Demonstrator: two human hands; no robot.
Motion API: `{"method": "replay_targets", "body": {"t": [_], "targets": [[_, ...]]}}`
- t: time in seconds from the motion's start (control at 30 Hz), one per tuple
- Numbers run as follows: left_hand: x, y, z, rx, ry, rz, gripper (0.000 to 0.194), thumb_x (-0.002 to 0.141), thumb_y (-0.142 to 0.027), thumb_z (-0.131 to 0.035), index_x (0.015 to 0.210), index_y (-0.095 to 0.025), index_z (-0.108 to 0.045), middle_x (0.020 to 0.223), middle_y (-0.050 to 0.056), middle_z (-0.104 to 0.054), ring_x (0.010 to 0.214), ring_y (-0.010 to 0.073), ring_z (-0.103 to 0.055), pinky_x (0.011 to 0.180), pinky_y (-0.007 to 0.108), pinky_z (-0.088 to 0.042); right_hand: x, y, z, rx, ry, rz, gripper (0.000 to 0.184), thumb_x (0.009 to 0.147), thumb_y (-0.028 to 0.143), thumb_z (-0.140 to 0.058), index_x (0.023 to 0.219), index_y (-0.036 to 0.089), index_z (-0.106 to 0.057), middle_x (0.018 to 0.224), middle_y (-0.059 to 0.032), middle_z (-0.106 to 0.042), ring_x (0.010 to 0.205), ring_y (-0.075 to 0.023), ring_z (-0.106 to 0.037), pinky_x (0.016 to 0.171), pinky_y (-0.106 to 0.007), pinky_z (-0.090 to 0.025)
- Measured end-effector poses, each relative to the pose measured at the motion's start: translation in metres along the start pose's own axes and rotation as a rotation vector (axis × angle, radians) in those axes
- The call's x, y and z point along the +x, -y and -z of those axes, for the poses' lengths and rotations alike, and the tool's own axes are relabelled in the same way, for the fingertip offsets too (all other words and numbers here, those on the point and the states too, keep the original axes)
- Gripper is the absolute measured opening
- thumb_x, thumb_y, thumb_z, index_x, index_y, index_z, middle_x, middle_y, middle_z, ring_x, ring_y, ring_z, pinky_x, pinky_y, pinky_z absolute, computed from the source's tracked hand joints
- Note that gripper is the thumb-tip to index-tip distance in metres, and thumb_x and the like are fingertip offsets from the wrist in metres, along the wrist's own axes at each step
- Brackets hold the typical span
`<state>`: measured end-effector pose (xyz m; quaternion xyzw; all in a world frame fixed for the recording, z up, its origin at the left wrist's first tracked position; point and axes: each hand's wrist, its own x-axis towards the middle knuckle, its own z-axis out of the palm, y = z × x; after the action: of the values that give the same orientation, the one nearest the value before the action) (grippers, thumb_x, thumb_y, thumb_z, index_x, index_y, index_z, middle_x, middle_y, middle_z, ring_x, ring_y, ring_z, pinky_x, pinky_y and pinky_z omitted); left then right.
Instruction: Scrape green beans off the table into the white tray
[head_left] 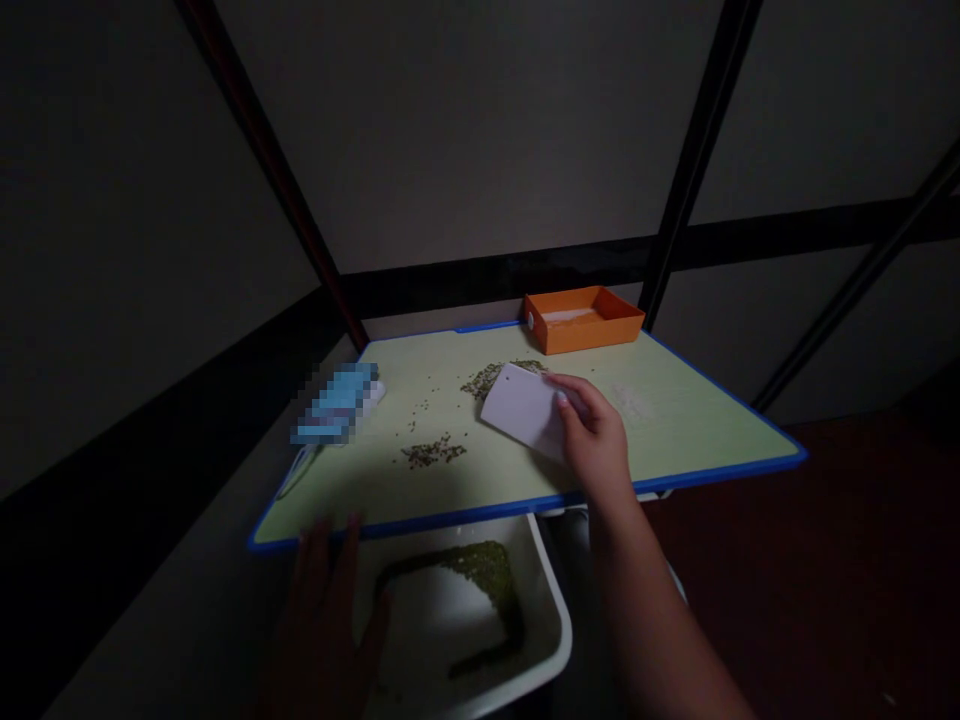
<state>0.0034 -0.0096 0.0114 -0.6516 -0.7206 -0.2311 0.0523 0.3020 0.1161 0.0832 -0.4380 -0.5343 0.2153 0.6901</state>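
Observation:
My right hand (592, 430) pinches a white card (521, 408) with a small hole near one corner, tilted over the green table top. Just behind the card lies a pile of small green beans or grains (480, 381), partly hidden by it. A smaller, darker scatter of grains (433, 453) sits nearer the front edge. In shadow at the lower left, my left hand (326, 610) has its fingers apart and holds nothing that I can see. It is beside a white tub (559, 620) below the table edge, with green grains (487, 570) along its inner far side.
An orange tray (592, 335) with something white inside stands at the back right. A blurred-out blue object (337, 405) lies on the left edge. Some whitish grains (632, 402) are spread right of the card. The blue-rimmed table (705, 430) stands close to the wall.

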Motion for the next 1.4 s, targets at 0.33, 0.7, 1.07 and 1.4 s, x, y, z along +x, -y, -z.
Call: {"method": "replay_targets", "body": {"t": [0.33,0.7,1.07,1.4], "targets": [[-0.007,0.013,-0.007,-0.033,-0.055,-0.076,0.064,0.089,-0.050,-0.040,0.150,-0.038,-0.024,0.169,0.007,-0.020,0.153,0.0332,-0.027,0.113,0.061,-0.046,0.005,0.004,0.007,-0.078,0.025,-0.148,0.033,0.082,0.036,-0.067,0.110,0.020,-0.073,0.119,-0.0114,-0.075,0.102,-0.0267,-0.070,0.084,-0.039,-0.056],[-0.004,0.019,-0.018,0.027,-0.158,-0.200,0.073,0.087,-0.048,-0.043,0.153,-0.041,-0.011,0.172,-0.002,-0.001,0.152,0.0383,-0.028,0.101,0.066,-0.054,0.075,0.008,-0.016,-0.146,0.374,0.004,0.024,0.070,0.028,-0.075,0.092,0.020,-0.076,0.104,-0.0068,-0.078,0.096,-0.0224,-0.070,0.090,-0.038,-0.052],[-0.008,0.004,-0.011,-0.043,-0.102,-0.127,0.073,0.087,-0.051,-0.042,0.152,-0.042,-0.012,0.172,-0.003,-0.004,0.155,0.0370,-0.022,0.114,0.073,-0.038,0.077,-0.027,-0.027,-0.098,0.465,-0.076,0.030,0.069,0.040,-0.078,0.094,0.022,-0.075,0.104,-0.0049,-0.077,0.092,-0.0199,-0.067,0.082,-0.034,-0.052],[-0.010,0.002,-0.003,-0.050,-0.046,-0.087,0.072,0.088,-0.051,-0.042,0.152,-0.043,-0.010,0.172,-0.007,0.000,0.157,0.0327,-0.016,0.121,0.069,-0.031,0.068,-0.020,-0.019,0.011,0.531,-0.184,0.028,0.066,0.034,-0.080,0.091,0.023,-0.075,0.102,-0.0036,-0.077,0.080,-0.0171,-0.067,0.065,-0.029,-0.051]]}}
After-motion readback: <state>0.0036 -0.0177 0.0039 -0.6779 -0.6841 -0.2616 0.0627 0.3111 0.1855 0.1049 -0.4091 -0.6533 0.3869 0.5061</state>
